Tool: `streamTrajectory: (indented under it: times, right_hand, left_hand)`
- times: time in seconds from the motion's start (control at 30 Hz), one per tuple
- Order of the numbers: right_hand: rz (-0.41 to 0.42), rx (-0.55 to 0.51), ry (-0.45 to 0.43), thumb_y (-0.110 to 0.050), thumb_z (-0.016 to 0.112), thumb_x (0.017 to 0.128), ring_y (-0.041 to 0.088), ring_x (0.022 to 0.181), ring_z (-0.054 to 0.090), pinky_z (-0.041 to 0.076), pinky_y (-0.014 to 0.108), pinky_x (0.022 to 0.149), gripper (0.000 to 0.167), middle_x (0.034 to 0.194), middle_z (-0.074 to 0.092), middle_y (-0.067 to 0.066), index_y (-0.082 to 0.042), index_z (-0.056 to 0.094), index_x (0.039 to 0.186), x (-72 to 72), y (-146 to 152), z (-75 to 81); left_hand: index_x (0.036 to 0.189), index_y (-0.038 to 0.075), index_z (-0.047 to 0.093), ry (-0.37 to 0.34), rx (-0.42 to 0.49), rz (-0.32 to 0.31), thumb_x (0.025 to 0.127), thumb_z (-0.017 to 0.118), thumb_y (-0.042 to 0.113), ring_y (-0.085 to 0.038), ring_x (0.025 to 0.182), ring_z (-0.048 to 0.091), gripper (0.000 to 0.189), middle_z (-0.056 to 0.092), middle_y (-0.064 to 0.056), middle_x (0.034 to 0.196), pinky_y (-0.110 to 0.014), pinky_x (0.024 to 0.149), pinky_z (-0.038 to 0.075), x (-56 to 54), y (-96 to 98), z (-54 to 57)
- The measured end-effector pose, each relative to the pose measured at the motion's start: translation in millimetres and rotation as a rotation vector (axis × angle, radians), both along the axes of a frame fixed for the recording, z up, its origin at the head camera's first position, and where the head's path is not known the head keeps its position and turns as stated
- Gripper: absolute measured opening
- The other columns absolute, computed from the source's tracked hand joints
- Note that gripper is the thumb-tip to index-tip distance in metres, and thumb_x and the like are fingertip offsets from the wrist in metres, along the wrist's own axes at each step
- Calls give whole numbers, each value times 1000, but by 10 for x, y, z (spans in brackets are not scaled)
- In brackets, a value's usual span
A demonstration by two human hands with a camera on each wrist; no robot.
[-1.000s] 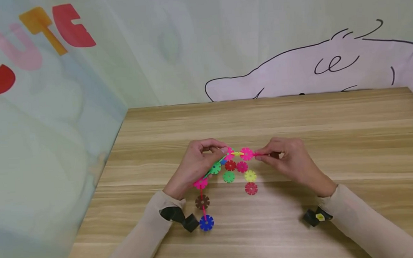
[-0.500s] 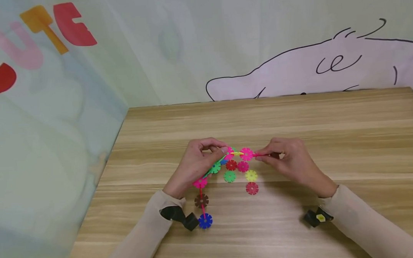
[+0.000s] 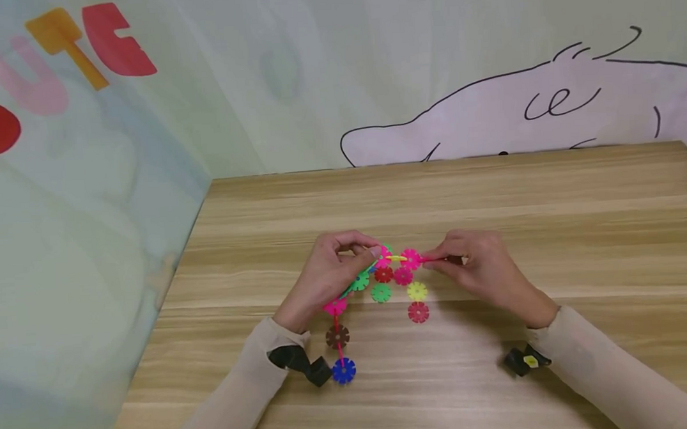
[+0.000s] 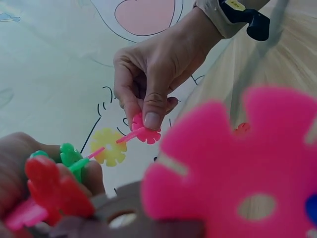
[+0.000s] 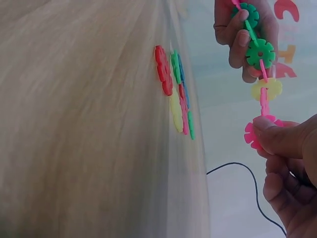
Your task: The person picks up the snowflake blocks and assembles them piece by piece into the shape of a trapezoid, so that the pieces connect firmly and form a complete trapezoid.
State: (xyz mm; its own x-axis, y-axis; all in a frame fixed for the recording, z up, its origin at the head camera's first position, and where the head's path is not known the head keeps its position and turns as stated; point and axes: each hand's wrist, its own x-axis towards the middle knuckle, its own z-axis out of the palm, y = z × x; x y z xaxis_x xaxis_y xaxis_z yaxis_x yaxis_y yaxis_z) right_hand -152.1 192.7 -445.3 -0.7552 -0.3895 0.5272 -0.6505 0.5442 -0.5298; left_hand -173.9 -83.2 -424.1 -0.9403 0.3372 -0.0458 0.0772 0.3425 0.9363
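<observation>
My left hand [image 3: 340,266] grips a chain of slotted snowflake discs, thumb pressed against its pieces. Green discs [image 5: 260,53] show by those fingers. From this hand the chain hangs toward me through a pink disc [image 3: 336,306], a brown disc [image 3: 337,337] and a blue disc [image 3: 344,370]. On the other side it runs to a yellow disc [image 4: 108,147] and an edge-on pink disc [image 5: 264,101]. At that far end, my right hand [image 3: 480,263] pinches another pink disc [image 5: 251,134] between thumb and forefinger. Part of the chain is hidden behind the left hand.
Several loose discs lie on the wooden table [image 3: 521,200] under the chain, among them a red one [image 3: 383,274], a light green one [image 3: 381,293] and a yellow one [image 3: 417,292]. A printed backdrop [image 3: 281,115] rises along the table's back and left edges.
Both hands keep the same grips and hardly move. The pink disc between them dips slightly, and the hanging blue end sways a little.
</observation>
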Motion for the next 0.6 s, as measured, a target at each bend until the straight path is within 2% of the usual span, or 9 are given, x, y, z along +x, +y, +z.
streamTrajectory:
  times: [0.17, 0.27, 0.4, 0.47, 0.6]
  right_hand:
    - [3, -41, 1, 3, 94, 74, -2, 62, 54, 42, 11, 55, 21, 78, 79, -2, -11, 87, 88, -8, -36, -42]
    - [53, -117, -33, 4, 93, 76, -1, 62, 57, 46, 12, 55, 20, 78, 79, -1, -11, 86, 86, 12, -125, -63]
    - [124, -207, -60, 7, 89, 81, 2, 66, 63, 53, 14, 60, 20, 80, 79, -1, -11, 83, 87, 57, -298, -78]
    - [94, -220, -75, 6, 87, 83, 3, 68, 65, 55, 14, 63, 18, 82, 79, -1, -11, 83, 89, 57, -318, -98]
    - [-64, -198, -116, 1, 86, 87, 5, 72, 66, 55, 13, 67, 12, 87, 80, 1, -9, 82, 92, 15, -180, -187]
  left_hand:
    - [106, 11, 82, -13, 19, -3, 99, 75, 16, -10, 60, 56, 11, 78, -4, 96, -20, 57, 47, 24, 13, -23]
    - [104, 10, 82, -13, 30, -29, 99, 77, 14, -9, 64, 58, 9, 74, -1, 88, -19, 58, 48, 50, 74, -80]
    - [105, 8, 83, -13, 56, -67, 99, 77, 13, -9, 72, 66, 10, 76, -6, 88, -19, 64, 55, 86, 189, -163]
    - [105, 8, 83, -19, 54, -40, 99, 77, 14, -10, 71, 68, 10, 78, -7, 93, -21, 64, 57, 95, 198, -174]
    - [104, 16, 84, -17, -26, 29, 100, 78, 21, -10, 68, 64, 9, 78, -3, 95, -23, 61, 51, 81, 131, -129]
